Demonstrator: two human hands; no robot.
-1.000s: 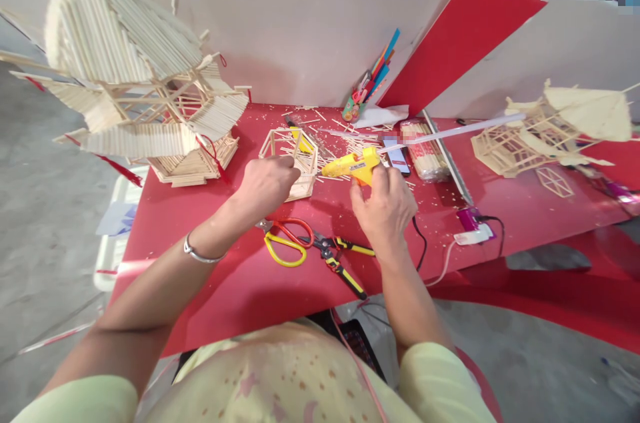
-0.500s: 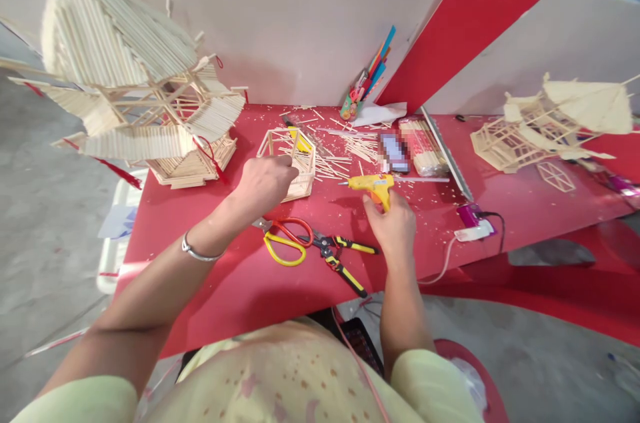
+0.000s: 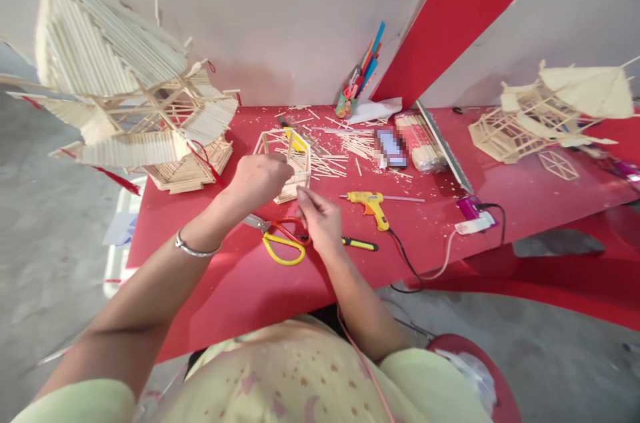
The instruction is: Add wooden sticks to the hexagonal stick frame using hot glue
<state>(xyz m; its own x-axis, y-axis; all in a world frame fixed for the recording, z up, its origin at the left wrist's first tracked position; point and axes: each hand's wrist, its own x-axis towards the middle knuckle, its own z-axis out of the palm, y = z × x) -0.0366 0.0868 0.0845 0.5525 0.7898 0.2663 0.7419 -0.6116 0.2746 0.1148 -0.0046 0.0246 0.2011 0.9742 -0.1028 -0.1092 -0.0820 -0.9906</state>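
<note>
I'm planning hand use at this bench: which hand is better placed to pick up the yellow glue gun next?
Probably the right hand: it is nearer the glue gun, which lies to its right. The left hand is farther away, at the stick frame.

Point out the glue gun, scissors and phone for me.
Glue gun [image 3: 369, 199]: head view, on its yellow body.
Scissors [image 3: 265, 227]: head view, near the pivot, where blades meet handles.
Phone [image 3: 392, 148]: head view, on its screen.
</note>
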